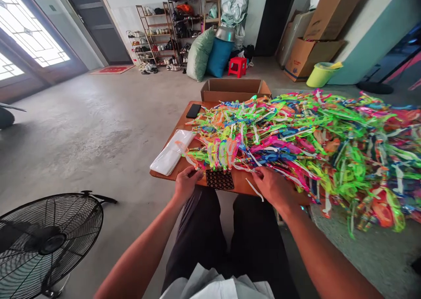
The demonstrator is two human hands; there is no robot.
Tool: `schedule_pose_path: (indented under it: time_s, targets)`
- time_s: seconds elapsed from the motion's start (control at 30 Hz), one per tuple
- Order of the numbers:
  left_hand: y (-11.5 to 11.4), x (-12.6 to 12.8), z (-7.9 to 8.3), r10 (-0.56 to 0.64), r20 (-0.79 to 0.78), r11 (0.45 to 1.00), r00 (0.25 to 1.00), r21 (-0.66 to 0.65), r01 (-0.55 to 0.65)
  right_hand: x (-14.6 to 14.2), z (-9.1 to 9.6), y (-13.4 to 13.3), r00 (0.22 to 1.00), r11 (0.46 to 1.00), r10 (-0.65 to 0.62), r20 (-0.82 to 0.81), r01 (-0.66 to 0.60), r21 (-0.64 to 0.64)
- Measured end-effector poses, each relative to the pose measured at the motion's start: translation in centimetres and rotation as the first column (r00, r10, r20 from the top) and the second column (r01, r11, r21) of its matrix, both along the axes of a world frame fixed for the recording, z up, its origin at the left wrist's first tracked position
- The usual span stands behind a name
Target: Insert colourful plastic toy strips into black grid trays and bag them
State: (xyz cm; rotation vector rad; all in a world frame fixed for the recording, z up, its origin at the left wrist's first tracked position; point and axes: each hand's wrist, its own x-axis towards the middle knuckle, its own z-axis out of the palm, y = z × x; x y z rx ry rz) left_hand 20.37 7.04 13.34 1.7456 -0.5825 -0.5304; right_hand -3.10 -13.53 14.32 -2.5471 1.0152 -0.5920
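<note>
Extending over the near edge of the brown counter (239, 185), the left hand (187, 183) and the right hand (268, 183) are held apart on either side of a black perforated mat (219, 179). The left fingertips are drawn together; what lies between them is too small to make out. A thin pale strand (246, 169) is pinched by the right. At far left, a black fan (52, 242) is cropped by the border.

Just beyond the mat, a row of translucent coloured pieces (224, 153) is set on edge; a link to either hand cannot be confirmed. A white plastic packet (173, 152) is laid left of it. Most of the counter is covered by a heap of similar pieces (289, 132), cut off at the right border, where its support is largely hidden.

Farther back, a black phone (193, 111) is laid near an open cardboard box (226, 96), whose bottom cannot be seen. Across the grey floor (98, 123), a yellow-green bin (319, 75) is placed beside stacked cartons (312, 58). A metal basin (225, 33) is supported by a blue sack (219, 58). Shoes are stored on racks (154, 29) along the wall.
</note>
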Motion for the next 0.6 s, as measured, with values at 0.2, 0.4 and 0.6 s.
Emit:
schedule_pose_path:
  time_s: [0.2,0.4,0.6]
  targets:
    - [-2.3,1.3,-0.1,-0.085,0.193,0.992,0.978,0.104,0.066,-0.7,-1.2,-1.7,0.943,0.988,0.083,-0.322,-0.119,-0.095]
    - [-2.3,1.5,-0.4,-0.12,0.307,0.984,0.944,0.164,0.071,-0.2,-0.7,-1.6,0.921,0.989,0.056,-0.385,-0.104,-0.106]
    - [-2.3,1.6,-1.3,-0.176,0.445,0.982,0.878,0.141,0.125,-0.9,0.4,-2.6,0.986,0.928,-0.047,-0.162,0.104,0.359]
